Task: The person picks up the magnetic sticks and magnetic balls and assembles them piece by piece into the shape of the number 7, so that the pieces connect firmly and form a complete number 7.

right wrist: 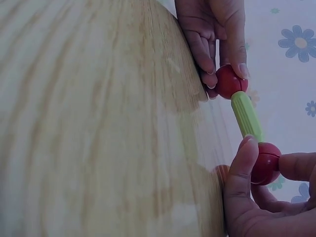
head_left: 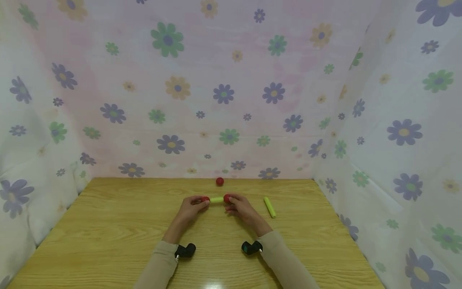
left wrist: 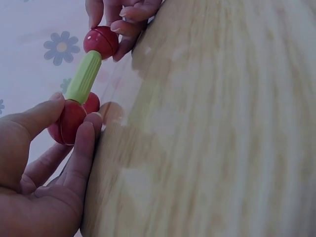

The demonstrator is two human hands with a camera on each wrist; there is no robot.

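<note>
A light green ridged stick (head_left: 216, 199) lies crosswise between two red balls, with a ball at each end. My left hand (head_left: 189, 208) pinches the left red ball (left wrist: 72, 121) between thumb and fingers. The right red ball (right wrist: 265, 163) is held by my right hand (head_left: 244, 209), thumb on one side and a fingertip on the other. Both balls show a thin seam line and touch the stick's ends; whether the ends go inside cannot be told. Both hands are low, close to the wooden table (head_left: 119, 224).
A third red ball (head_left: 219, 182) sits at the table's back edge, beyond the hands. To the right lies another green stick (head_left: 269, 207), slightly slanted. Flower-patterned cloth (head_left: 223, 72) hangs behind and on both sides. Each wrist carries a black camera, one on the left sleeve (head_left: 162, 257).
</note>
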